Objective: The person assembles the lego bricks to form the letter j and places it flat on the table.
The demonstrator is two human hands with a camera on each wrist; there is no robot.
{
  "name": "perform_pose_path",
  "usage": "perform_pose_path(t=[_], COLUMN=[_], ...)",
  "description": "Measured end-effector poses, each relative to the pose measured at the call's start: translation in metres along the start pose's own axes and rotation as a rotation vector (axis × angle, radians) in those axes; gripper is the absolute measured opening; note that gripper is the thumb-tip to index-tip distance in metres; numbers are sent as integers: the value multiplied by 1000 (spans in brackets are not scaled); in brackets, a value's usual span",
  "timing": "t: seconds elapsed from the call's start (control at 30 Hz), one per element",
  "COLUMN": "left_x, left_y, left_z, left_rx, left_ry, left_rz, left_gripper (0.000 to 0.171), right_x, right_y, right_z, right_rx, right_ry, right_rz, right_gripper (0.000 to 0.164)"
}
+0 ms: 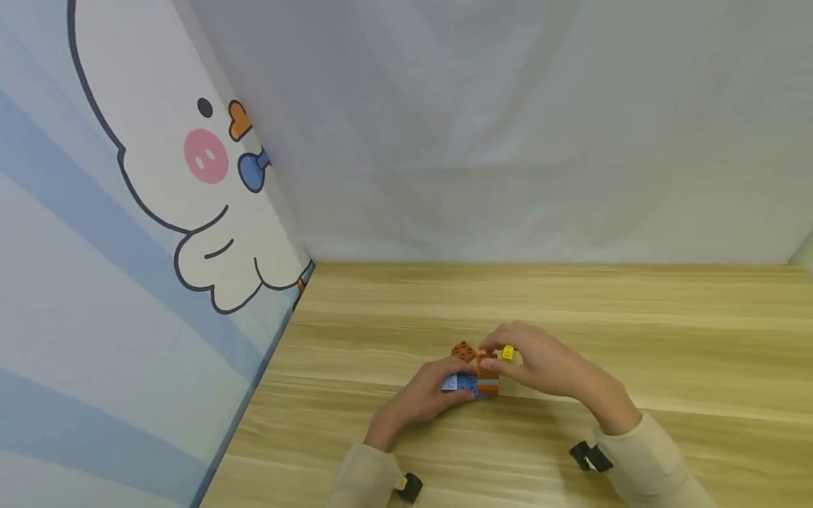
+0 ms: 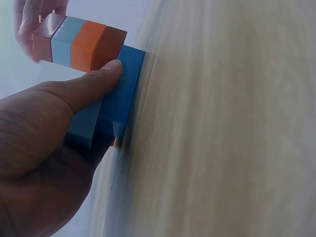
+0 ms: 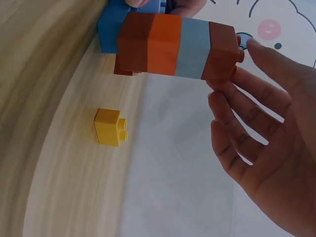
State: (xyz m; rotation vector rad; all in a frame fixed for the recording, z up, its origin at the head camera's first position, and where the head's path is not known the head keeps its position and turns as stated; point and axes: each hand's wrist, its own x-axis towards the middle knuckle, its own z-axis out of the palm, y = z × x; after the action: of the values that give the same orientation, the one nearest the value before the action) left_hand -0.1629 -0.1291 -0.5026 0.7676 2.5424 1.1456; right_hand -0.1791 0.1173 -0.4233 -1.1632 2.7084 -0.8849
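A stack of toy building bricks (image 3: 165,44) stands on blue bricks (image 1: 466,383), with brown, orange, grey-blue and brown layers from bottom to top. My left hand (image 1: 427,389) grips the blue bricks low down, its thumb along the near side in the left wrist view. Around the top brown brick (image 3: 219,52), my right hand (image 1: 540,358) has its thumb by the studs and its fingertips at the far edge. Behind the stack lies a loose brown brick (image 1: 463,350). A small yellow brick (image 3: 107,127) stands to the right, close to my right fingers.
The wooden table (image 1: 603,303) meets a pale curtain (image 1: 508,141) at the back. On the left rises a blue-and-white panel (image 1: 127,282) printed with a cartoon figure.
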Motion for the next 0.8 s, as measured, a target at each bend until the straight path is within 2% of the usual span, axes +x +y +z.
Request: perform_pose_path(t=[0.23,0.4,0.67,0.8], left_x=[0,1,1,1], left_y=[0,-2,-1,-1], left_z=[0,0,-1,-1], left_rx=[10,7,12,13], left_ry=[6,0,-7,-7], left_rz=[-1,8,-2,8], left_gripper=[39,39,40,40], right_x=[12,20,39,48], right_y=[10,20,46,52], right_z=[-4,-2,21,31], right_rx=[33,65,81,47], right_ry=[21,7,-52,-59], right_rz=[18,20,14,-32], right_gripper=[23,26,27,25])
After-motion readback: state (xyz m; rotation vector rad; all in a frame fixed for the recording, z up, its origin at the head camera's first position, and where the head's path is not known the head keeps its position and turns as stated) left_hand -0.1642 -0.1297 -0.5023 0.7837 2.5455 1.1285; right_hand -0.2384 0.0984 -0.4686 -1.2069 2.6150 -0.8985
